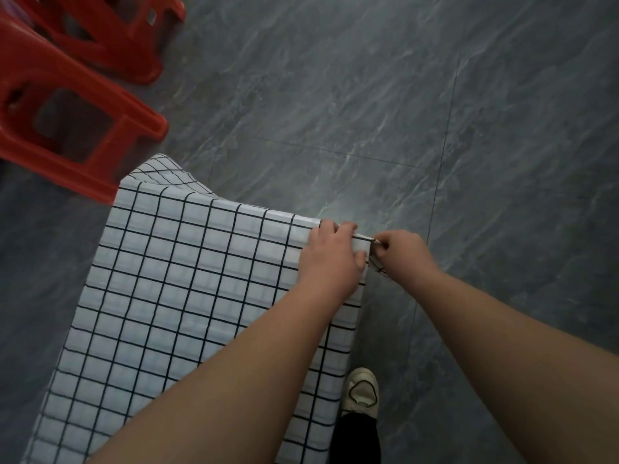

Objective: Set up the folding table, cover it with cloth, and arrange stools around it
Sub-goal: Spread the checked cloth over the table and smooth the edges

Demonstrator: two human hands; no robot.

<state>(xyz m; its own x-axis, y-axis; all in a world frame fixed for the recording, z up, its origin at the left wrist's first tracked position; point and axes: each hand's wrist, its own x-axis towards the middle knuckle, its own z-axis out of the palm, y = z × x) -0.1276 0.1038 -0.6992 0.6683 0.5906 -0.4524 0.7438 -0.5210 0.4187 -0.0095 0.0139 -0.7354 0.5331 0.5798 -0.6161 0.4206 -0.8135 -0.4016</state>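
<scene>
head view, looking straight down.

white cloth (167,296) with a thin black grid, spread flat across the worktop and hiding it wholly. far edge turned down over the rim, right edge hanging straight toward the floor (368,95). at the far left corner, a loose flap of the same cloth, drooping and slightly rumpled.

left hand (330,256) palm-down on the far right corner of the cloth, fingers curled over the far edge, thumb pressed against the right side, gripping the cloth there.

right hand (405,254) just beside it, off the corner and over the floor, fingers curled in, pinching the hanging corner fold of the cloth between thumb and forefinger. hands close together, only a narrow strip of cloth showing between them.

bare forearms reaching in from the bottom edge, the left one crossing above the cloth, the right one above the floor.

upper left: red plastic stool (67,95) standing on the floor, one leg close by the far left corner of the cloth; touching or not, cannot tell. second red stool (110,38) behind it, partly cut off by the frame.

floor of dark grey veined tiles with thin joints.

bottom, just right of the hanging cloth: pale shoe (361,390) and dark trouser leg (355,437).
</scene>
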